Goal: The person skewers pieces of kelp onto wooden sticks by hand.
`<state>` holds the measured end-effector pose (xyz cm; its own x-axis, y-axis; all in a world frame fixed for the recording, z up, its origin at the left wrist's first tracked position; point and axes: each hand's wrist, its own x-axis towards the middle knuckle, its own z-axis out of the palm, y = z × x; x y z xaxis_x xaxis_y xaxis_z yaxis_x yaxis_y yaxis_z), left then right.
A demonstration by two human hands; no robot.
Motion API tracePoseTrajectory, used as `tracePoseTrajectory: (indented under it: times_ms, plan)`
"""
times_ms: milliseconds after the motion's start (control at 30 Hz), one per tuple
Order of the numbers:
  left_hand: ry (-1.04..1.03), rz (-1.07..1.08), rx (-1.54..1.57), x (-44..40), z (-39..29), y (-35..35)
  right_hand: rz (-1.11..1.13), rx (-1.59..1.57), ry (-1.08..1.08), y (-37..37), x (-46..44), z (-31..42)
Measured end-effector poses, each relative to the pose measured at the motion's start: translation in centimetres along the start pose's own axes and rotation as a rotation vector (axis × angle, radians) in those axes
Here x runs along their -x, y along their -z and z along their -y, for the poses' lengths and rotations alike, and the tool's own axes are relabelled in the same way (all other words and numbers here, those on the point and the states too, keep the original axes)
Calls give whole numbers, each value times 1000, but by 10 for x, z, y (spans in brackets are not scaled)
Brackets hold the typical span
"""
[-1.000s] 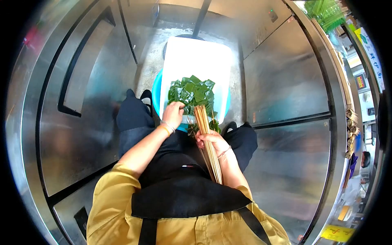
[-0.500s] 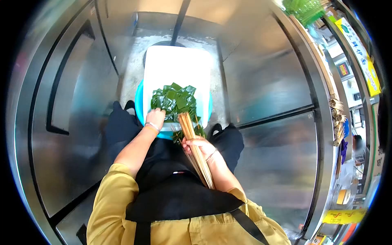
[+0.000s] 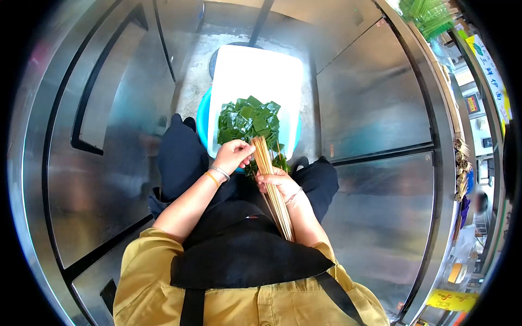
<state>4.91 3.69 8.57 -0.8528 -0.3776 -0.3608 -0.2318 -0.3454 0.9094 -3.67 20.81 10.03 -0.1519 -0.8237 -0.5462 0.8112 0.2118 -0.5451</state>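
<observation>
My right hand (image 3: 278, 182) is closed around a thick bundle of bamboo skewers (image 3: 272, 187), which slants up between my knees. My left hand (image 3: 234, 155) is pinched shut beside the bundle's upper ends; what its fingertips hold, if anything, is too small to make out. Just beyond the hands, a pile of glossy dark green kelp squares (image 3: 249, 120) lies on the near half of a white board or tray (image 3: 258, 70). More green pieces (image 3: 280, 162) show lower down, behind the skewers and partly hidden by them.
Beneath the white board is a turquoise basin (image 3: 204, 117). Stainless steel cabinet fronts stand close on the left (image 3: 119, 92) and right (image 3: 375, 92). At the far right, a counter edge carries green bundles (image 3: 427, 16) and other goods.
My left hand has moved from the kelp pile's near left edge to the skewers' upper ends, its fingers now pinched. The right hand keeps hold of the bundle. The whole view has shifted slightly.
</observation>
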Motion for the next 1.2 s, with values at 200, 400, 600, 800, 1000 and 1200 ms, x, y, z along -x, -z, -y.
tracePoseTrajectory:
  times_ms: [200,400,600,800,1000,1200]
  plan:
    - [77,-15,15,2,5,-2,1,37,5,2,-1,-4]
    - [17,3,97,9,2,5,-24,28,22,-3,1,-3]
    - [-31,9,188,10,3,12,49,92,29,-4,3,2]
    - [-121,-153,243,0,-3,26,27,113,18,-4,0,0]
    - [-160,-254,278,-17,21,35,45,24,15,-2,-1,-1]
    - [-224,-362,13,-47,40,42,50,-34,8,3,-4,-4]
